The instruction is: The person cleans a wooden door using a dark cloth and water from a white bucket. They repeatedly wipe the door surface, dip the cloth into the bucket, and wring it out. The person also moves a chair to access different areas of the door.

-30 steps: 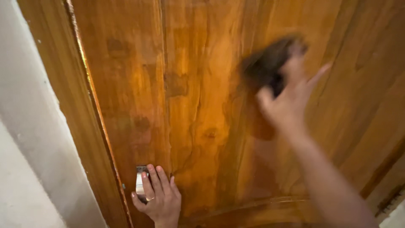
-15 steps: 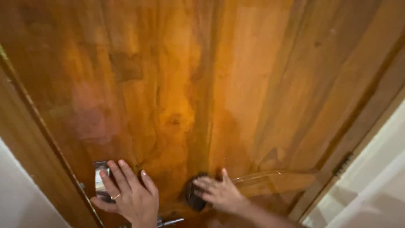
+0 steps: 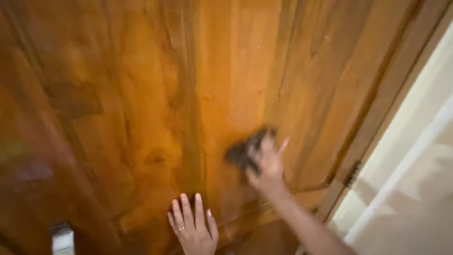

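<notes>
at six o'clock, nearest: left hand (image 3: 193, 230) lies flat on the wooden door (image 3: 141, 94), fingers spread wide and pointing up, holding nothing; a ring shows on one finger. it reads as a brace, steadying the panel while the other arm works.
at seven o'clock, low corner: metal lock plate (image 3: 62, 239), pale and shiny, set in the door's edge well apart from the left hand; only its top shows.
at five o'clock, reaching up: right forearm crosses the lower moulding, partly hiding it.
centre, a little toward three o'clock: right hand (image 3: 268, 165) presses a dark cloth (image 3: 243, 151) against the door, fingers closed over it with the tips splayed. the cloth is bunched under the palm and touches the wood; motion blur hides its exact shape.
at four o'clock, farther: dark hinge (image 3: 351, 174) on the door's far edge, beside the frame.
at three o'clock, farthest: pale wall (image 3: 415, 156) beyond the frame.
in the way: nothing lies between the cloth and the wood; the raised moulding below is the only ridge nearby.
</notes>
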